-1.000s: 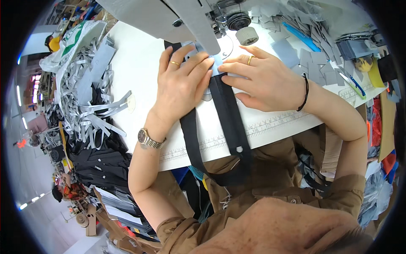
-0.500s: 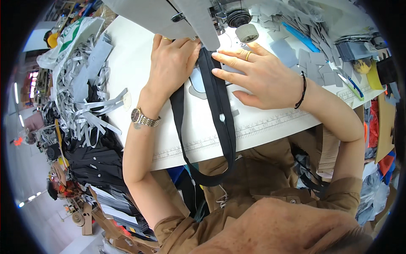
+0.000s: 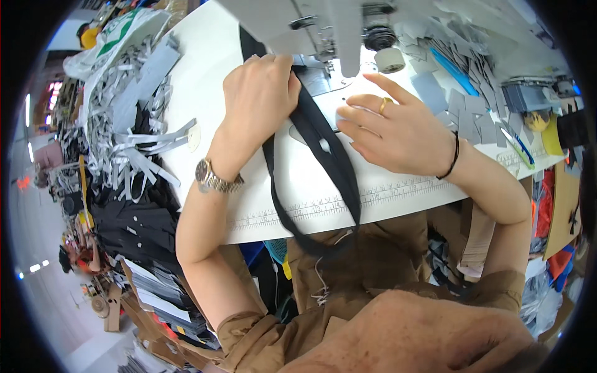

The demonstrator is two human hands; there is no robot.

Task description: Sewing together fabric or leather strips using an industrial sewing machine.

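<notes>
A long black zipper (image 3: 320, 133) with a small white pull hangs in a loop over the table's front edge. My left hand (image 3: 258, 93) is closed on its upper part, left of the sewing machine's needle area. One end of the zipper runs up beyond that hand. My right hand (image 3: 398, 133) is open beside the presser area, fingers spread and apart from the zipper. The white sewing machine (image 3: 280, 12) stands above both hands, partly cut off by the frame.
A ruler strip (image 3: 385, 191) runs along the table's front edge. Grey offcuts (image 3: 463, 115), a blue tool (image 3: 453, 71) and a small cutter (image 3: 519, 149) lie at the right. Grey strips (image 3: 134, 124) spill from a white bag at the left, above dark stacked fabric (image 3: 134, 224).
My left hand has drawn the zipper left, away from the needle area. My right hand has come off the zipper and stands apart from it. The view has also shifted slightly.
</notes>
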